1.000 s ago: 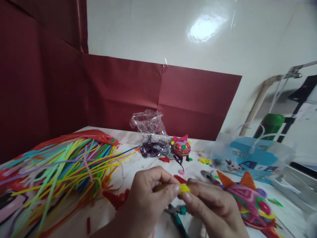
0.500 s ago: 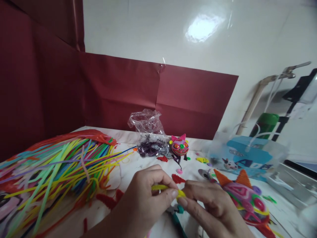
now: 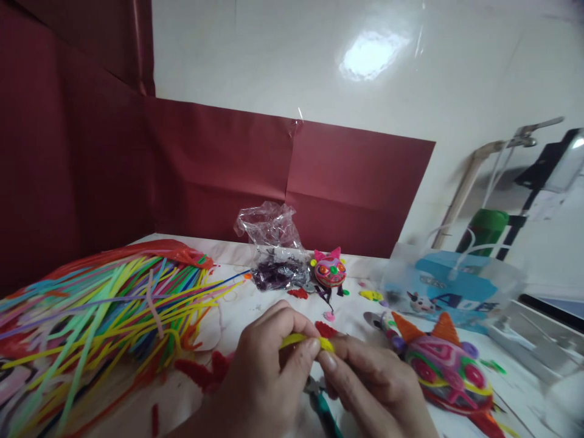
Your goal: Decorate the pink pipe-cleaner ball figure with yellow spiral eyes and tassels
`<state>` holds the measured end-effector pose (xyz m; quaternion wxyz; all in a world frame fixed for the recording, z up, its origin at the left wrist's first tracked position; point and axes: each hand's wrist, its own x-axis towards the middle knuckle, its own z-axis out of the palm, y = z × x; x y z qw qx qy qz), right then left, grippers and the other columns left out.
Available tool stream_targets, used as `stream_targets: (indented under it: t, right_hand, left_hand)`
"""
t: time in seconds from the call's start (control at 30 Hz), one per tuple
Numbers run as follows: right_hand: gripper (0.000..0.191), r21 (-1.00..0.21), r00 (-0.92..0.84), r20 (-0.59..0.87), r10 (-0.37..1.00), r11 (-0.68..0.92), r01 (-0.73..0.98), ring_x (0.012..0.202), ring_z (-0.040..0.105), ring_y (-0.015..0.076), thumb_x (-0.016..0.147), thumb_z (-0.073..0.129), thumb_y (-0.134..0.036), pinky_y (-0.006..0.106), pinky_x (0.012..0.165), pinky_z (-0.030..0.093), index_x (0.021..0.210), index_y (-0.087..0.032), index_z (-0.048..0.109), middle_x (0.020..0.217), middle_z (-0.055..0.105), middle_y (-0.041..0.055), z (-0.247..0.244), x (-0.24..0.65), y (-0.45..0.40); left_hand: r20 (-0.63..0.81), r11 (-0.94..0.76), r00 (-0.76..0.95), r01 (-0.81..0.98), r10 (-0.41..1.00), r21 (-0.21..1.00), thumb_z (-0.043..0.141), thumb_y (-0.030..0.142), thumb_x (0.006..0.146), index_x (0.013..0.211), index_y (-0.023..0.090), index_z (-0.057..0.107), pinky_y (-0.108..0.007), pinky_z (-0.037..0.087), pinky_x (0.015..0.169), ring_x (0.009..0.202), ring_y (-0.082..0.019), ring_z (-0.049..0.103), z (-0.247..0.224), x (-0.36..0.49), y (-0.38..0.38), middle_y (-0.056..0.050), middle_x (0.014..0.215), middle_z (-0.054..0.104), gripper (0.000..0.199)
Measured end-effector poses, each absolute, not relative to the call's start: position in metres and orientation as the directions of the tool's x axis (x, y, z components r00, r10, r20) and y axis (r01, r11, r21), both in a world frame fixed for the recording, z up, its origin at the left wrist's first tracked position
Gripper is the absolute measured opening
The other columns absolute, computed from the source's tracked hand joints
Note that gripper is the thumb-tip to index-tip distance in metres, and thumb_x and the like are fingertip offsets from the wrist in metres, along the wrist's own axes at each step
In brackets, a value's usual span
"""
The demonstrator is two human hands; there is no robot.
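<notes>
Between my two hands is a small yellow fuzzy piece point(image 3: 295, 338), bent into a curve. My left hand point(image 3: 274, 359) pinches it with thumb and index finger. My right hand point(image 3: 369, 377) has thumb and fingertips closed on its right end, close to the left thumb. Pliers with green handles point(image 3: 325, 411) lie on the table just below the hands. Red fuzzy pieces point(image 3: 207, 372) rest left of my left hand, and another red piece point(image 3: 325, 329) shows just behind the fingertips.
Many coloured fuzzy stems point(image 3: 114, 304) spread over the left side. Behind stand a clear bag of dark material point(image 3: 278, 271) and a small pink-eared mask point(image 3: 330, 269). An orange-eared mask point(image 3: 449, 371), a blue-printed bag point(image 3: 451, 283) and a white tray point(image 3: 529, 340) are right.
My right hand has shifted left, closer to my left hand, along the yellow piece. More of the pliers' head now shows beneath them. The view has moved slightly.
</notes>
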<state>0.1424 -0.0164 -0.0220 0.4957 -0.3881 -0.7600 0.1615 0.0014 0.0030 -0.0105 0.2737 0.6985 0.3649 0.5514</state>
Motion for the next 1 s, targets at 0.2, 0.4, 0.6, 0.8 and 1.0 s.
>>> stream_targets:
  t: [0.2,0.4,0.6,0.8,1.0]
  right_hand:
    - [0.031,-0.516,-0.257,0.647,0.718,0.661,0.545,0.049,0.047,0.0082,0.093,0.042,-0.026,0.017,0.048,0.037,0.066,-0.016,0.053,0.055,0.049,-0.0028,-0.021,0.145,-0.013]
    - [0.021,-0.39,-0.205,0.792,0.575,0.734,0.556,0.052,0.057,0.0104,0.089,0.047,-0.019,0.017,0.052,0.044,0.072,-0.017,0.057,0.057,0.056,-0.0011,-0.029,0.141,-0.01]
    - [0.018,-0.377,-0.122,0.851,0.512,0.755,0.536,0.047,0.055,0.0097,0.088,0.049,-0.017,0.017,0.046,0.042,0.073,-0.019,0.059,0.056,0.055,-0.0016,-0.035,0.136,-0.008]
    - [0.026,-0.515,-0.287,0.583,0.76,0.619,0.593,0.051,0.051,0.01,0.09,0.044,-0.027,0.019,0.048,0.039,0.068,-0.018,0.055,0.059,0.056,-0.0017,-0.024,0.145,-0.009]
    - [0.031,-0.476,-0.342,0.553,0.76,0.625,0.619,0.05,0.048,0.0095,0.091,0.041,-0.025,0.02,0.049,0.036,0.062,-0.018,0.049,0.057,0.053,-0.0021,-0.019,0.151,-0.01]
  left_hand:
    - [0.607,-0.627,0.161,0.266,0.778,0.732,0.05,0.012,0.076,0.067,0.018,0.057,-0.021,0.038,0.056,0.06,-0.01,0.05,-0.017,0.001,0.011,0.002,0.067,0.056,0.013]
    - [0.429,-0.454,0.193,0.112,0.883,0.884,0.053,0.018,0.076,0.067,0.018,0.061,-0.02,0.038,0.053,0.059,-0.01,0.05,-0.013,0.002,0.009,0.002,0.065,0.055,0.012]
    - [0.368,-0.374,0.087,0.054,0.926,0.926,0.054,0.024,0.074,0.063,0.018,0.057,-0.02,0.033,0.049,0.053,-0.009,0.045,-0.009,0.007,0.001,0.004,0.059,0.052,0.013]
    - [0.454,-0.551,0.318,0.386,0.832,0.74,0.052,0.013,0.071,0.06,0.018,0.057,-0.021,0.035,0.056,0.059,-0.011,0.051,0.002,-0.009,0.01,0.002,0.06,0.055,0.014]
    - [0.482,-0.587,0.343,0.37,0.806,0.72,0.052,0.011,0.068,0.057,0.017,0.059,-0.023,0.036,0.059,0.061,-0.012,0.052,-0.006,-0.008,0.017,0.001,0.06,0.056,0.015]
